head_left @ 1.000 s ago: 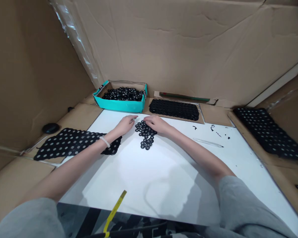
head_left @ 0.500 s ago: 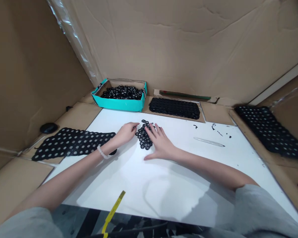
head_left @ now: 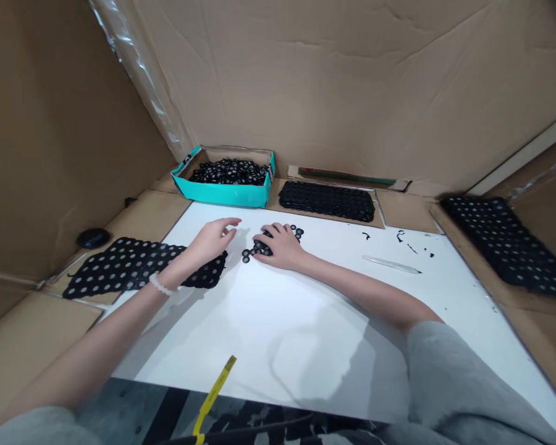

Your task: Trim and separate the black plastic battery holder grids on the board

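Resting my right hand (head_left: pixel 280 246) over a small loose cluster of matte black ring-shaped pieces (head_left: pixel 257 249) on the smooth white board (head_left: pixel 269 346), I cannot tell whether my fingers are gripping any of them. My left hand (head_left: pixel 212 240) is apart from it, half open and holding nothing. The rings look light, thin and slightly flexible, likely to slide on this surface, so pinching one by its outer edge seems safest.

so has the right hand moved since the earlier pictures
Yes. Judged against the teal cardboard box, the right hand has moved left, toward the left hand, and slightly nearer the person.
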`<state>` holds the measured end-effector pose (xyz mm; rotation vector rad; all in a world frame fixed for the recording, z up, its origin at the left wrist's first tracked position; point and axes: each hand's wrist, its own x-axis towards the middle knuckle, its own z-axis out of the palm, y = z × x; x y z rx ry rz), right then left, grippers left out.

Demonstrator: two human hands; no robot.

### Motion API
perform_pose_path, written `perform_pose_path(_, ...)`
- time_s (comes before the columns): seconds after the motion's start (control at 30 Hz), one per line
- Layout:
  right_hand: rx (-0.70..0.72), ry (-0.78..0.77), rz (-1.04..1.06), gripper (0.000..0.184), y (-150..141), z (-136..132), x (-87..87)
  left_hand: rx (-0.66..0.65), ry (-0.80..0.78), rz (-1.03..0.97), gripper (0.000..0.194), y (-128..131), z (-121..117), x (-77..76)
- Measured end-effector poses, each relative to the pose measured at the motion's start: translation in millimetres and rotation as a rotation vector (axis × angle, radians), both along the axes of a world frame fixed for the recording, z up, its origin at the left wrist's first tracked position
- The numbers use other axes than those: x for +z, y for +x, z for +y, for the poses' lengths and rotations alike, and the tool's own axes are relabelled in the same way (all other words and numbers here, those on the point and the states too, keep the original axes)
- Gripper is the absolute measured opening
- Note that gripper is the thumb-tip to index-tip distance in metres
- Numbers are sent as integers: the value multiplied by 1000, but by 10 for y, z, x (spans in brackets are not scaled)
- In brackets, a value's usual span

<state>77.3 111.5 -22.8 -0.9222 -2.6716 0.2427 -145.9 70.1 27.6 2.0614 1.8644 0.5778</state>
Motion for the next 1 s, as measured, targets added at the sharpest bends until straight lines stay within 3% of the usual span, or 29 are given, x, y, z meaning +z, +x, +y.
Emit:
perform_pose_path(0.13, 47, 52, 29, 34, 51, -49, -15, -162, -135, 129, 57, 26, -193, -13)
perform_pose_path(0.2, 53, 66, 26, 31, 42, -46, -27, -201, -160, 181, 53, 101, -261, -73)
perform_pose_path(0.4, 62, 90, -21, 22, 14, -50, -51, -203, -101, 307, 32, 258, -294, -170)
perform_pose_path(0.6, 8, 152, -27, 22, 33, -97, -61, -156, -125, 529, 33, 370, -297, -94)
perform_pose_path(0.83, 40, 140, -29, 23, 56, -78, -58, -127, -135, 515, 27, 407, -239, -72)
perform_pose_path(1.0, 23, 102, 14, 22, 59, -50, -63, -86, -96, 558, 32, 441, -235, -173)
